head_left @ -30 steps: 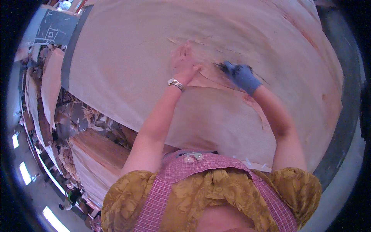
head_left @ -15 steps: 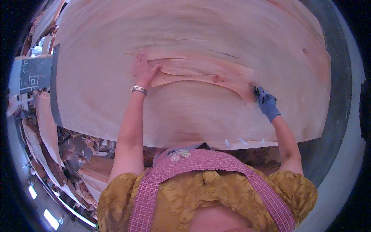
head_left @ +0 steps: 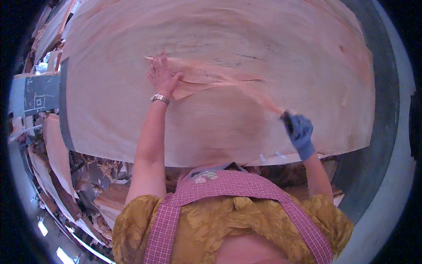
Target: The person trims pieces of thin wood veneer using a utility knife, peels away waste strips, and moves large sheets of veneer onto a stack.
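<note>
A thin peach-coloured strip (head_left: 200, 72) lies across the middle of a broad, pale wood-like sheet (head_left: 206, 132), between the person's two hands. Its right end is hidden within the right hand (head_left: 300, 130), which wears a blue glove with dark patches on it; that grip is narrow, the fingers closed on the strip, though blur and the glove hide exactly how they pinch it. The left hand (head_left: 162, 81) is bare, its grip wide, palm down with fingers spread over the strip's left end, so part of that end is covered.

The strip's long axis runs mostly left to right. It is broader beside the left hand, where a pointed corner shows below the thumb, then narrows and slants down toward the gloved hand. That slanting stretch is smeared and hard to make out, and whether it is twisted cannot be told.

The sheet's far edge is cut off by the top of the view. Along the right, a dark surface (head_left: 384, 92) shows beyond the sheet. A metal wristwatch (head_left: 160, 98) circles the left wrist. Below the sheet's near left edge, ragged scraps (head_left: 105, 169) lie jumbled, too dim to separate.
</note>
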`<state>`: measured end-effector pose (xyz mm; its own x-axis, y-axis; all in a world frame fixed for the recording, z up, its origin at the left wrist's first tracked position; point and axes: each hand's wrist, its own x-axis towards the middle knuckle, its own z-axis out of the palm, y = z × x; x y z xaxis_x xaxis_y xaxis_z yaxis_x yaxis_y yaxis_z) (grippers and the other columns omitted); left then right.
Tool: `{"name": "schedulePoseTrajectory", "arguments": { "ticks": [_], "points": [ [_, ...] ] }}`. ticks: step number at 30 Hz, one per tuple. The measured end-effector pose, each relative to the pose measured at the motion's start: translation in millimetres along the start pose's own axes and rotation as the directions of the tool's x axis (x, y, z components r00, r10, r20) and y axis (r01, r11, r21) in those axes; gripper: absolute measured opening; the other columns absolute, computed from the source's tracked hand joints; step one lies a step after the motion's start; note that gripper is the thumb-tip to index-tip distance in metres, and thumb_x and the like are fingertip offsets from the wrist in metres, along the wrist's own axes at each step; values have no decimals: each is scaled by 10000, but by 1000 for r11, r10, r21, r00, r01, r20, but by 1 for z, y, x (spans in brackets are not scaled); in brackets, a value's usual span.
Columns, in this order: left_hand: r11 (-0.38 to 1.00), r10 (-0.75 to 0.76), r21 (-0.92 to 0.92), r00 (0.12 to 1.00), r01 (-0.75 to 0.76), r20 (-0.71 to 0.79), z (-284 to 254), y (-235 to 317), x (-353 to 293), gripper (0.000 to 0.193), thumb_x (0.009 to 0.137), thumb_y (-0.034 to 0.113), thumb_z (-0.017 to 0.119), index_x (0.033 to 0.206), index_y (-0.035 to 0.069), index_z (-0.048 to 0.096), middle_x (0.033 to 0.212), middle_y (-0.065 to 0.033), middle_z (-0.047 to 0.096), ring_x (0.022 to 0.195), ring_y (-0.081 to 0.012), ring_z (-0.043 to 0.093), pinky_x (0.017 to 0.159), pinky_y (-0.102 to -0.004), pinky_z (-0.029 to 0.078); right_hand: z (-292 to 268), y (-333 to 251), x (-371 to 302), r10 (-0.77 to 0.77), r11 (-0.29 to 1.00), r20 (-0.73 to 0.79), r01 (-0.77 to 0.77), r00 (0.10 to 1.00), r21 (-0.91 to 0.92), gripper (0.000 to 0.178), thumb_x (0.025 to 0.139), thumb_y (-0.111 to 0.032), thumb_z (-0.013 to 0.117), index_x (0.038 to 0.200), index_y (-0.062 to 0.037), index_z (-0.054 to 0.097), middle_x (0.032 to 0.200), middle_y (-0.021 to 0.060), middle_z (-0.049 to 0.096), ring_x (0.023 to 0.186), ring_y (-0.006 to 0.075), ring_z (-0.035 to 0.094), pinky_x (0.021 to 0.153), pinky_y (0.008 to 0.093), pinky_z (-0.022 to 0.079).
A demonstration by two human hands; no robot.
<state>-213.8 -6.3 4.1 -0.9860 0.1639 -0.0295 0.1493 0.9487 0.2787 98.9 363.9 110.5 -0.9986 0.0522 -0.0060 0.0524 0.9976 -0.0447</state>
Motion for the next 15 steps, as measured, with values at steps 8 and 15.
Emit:
{"name": "schedulePoseTrajectory", "arguments": {
  "ticks": [8, 15],
  "points": [
    [975, 221, 16, 975, -221, 1, 42, -31, 25, 965, 725, 306, 782, 1519, 291, 234, 1585, -152, 181, 1476, -351, 95, 1156, -587, 105, 31, -76, 79, -13, 917, 53, -9, 999, 398, 236, 906, -301, 618, 1077, -140, 642, 990, 83, 651, 876, 339, 633, 722, 458, 521],
    [941, 303, 133, 949, -312, 84, -18, 5, 7, 557, 753, 217, 723, 1286, 198, 563, 1508, -128, 351, 1437, -303, 243, 1157, -536, 171, 110, -120, 177, 86, 977, 50, -94, 995, 192, 194, 934, -260, 508, 1007, -100, 590, 992, 141, 671, 948, 319, 625, 782, 461, 511]
  ]
}}
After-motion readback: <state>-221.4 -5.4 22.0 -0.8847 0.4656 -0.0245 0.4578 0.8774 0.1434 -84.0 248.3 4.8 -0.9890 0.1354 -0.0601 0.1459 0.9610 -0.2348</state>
